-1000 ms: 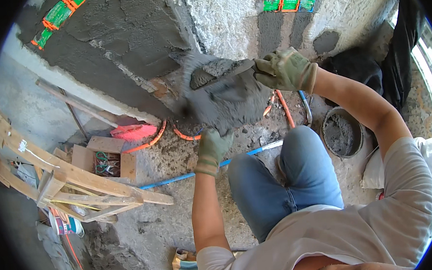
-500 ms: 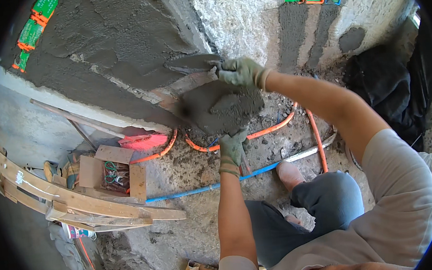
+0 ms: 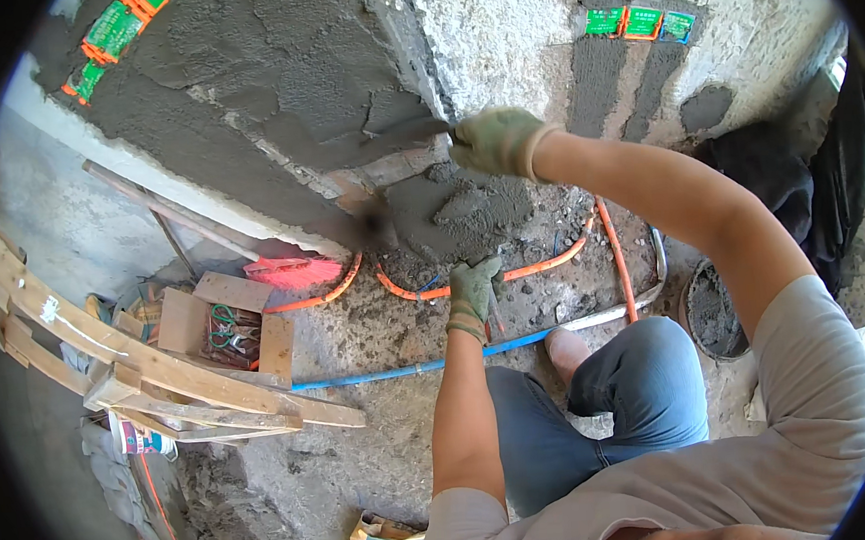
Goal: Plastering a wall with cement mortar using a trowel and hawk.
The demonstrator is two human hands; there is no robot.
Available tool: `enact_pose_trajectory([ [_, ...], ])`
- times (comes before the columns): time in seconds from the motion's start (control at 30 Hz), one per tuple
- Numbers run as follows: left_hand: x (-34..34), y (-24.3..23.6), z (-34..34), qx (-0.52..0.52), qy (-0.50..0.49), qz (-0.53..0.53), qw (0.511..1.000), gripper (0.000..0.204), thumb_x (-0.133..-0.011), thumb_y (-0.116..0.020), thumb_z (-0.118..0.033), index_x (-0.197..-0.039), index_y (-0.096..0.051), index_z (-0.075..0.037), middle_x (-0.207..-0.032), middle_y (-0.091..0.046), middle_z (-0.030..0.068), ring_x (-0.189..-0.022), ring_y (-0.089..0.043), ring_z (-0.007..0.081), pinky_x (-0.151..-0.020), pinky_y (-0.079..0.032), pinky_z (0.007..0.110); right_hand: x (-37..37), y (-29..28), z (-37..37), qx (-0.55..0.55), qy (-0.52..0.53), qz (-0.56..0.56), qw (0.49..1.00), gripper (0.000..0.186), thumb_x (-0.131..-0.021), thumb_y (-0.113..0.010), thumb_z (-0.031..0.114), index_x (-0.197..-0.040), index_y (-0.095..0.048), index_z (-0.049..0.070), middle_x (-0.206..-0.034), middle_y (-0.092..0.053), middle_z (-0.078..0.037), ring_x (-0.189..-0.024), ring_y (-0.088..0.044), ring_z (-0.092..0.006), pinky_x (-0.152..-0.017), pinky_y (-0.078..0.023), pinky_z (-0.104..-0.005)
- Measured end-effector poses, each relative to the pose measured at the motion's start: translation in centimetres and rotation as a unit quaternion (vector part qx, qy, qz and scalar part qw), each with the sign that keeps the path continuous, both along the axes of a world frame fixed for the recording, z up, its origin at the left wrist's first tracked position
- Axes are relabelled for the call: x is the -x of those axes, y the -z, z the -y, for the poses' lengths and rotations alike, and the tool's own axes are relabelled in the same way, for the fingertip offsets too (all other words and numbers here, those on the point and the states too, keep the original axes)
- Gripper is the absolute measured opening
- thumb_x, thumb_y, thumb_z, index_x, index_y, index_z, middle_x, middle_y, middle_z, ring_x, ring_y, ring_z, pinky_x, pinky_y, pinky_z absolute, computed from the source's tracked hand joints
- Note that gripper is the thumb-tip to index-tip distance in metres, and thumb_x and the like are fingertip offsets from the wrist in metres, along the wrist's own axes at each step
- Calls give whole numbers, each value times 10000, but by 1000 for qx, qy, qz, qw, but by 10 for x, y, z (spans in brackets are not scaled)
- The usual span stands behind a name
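Observation:
My right hand (image 3: 497, 145), in a greenish work glove, is closed around the handle of a trowel, most of which the glove hides. The dark trowel blade (image 3: 411, 133) lies against the wet grey mortar (image 3: 268, 66) spread over the left wall, near its corner. Below it, my left hand (image 3: 474, 289), gloved too, grips a mortar board from underneath. A thick heap of wet mortar (image 3: 484, 211) sits on that board (image 3: 410, 211), close to the wall's lower part. Between board and trowel a strip of bare brick (image 3: 400, 167) shows.
Green-covered electrical boxes (image 3: 642, 23) sit in the right wall. Orange conduit (image 3: 543, 265) and a blue pipe (image 3: 410, 372) cross the rubble-strewn floor. A bucket of mortar (image 3: 713, 311) stands at right, an open carton (image 3: 275, 346) and a wooden frame (image 3: 158, 364) at left.
The view has shifted, and the mortar bucket now shows at right. The trowel has moved up along the wall, its blade now seen more edge-on. The board stays under it.

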State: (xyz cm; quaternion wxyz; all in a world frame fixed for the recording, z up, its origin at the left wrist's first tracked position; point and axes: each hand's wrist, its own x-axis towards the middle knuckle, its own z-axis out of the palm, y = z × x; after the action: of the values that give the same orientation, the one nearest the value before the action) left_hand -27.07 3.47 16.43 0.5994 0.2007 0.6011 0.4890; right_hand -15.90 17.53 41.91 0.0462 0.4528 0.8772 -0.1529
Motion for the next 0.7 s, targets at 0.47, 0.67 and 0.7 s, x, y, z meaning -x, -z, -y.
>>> enact_pose_trajectory([
  [0.47,3,-1,2,-40,11,3,999,156,-848,-748,-164,-772,-686,-43,-645,-633,72,-460,-574,187,-442,-475,337,-48,-103,-24,-139,-64,-11,988,386,-956,-502,372,-988,-733,65,-731,-651,-122,-663,-629,-262,-741,-573,-423],
  [0.67,0,0,-1,-31,1,8,1000,144,-849,-749,-151,-776,-688,-44,-643,-635,67,-458,-569,183,-444,-467,335,-42,-75,-40,-239,-85,272,928,238,-941,-564,250,-905,-723,77,-748,-626,-41,-676,-615,-169,-649,-593,-439],
  [0.7,0,-1,-1,-24,-2,9,1000,143,-849,-751,-153,-777,-689,-45,-643,-635,66,-458,-569,183,-444,-467,334,-29,-82,-45,-254,-103,293,916,215,-928,-577,236,-916,-725,80,-762,-628,-35,-694,-620,-170,-667,-597,-454],
])
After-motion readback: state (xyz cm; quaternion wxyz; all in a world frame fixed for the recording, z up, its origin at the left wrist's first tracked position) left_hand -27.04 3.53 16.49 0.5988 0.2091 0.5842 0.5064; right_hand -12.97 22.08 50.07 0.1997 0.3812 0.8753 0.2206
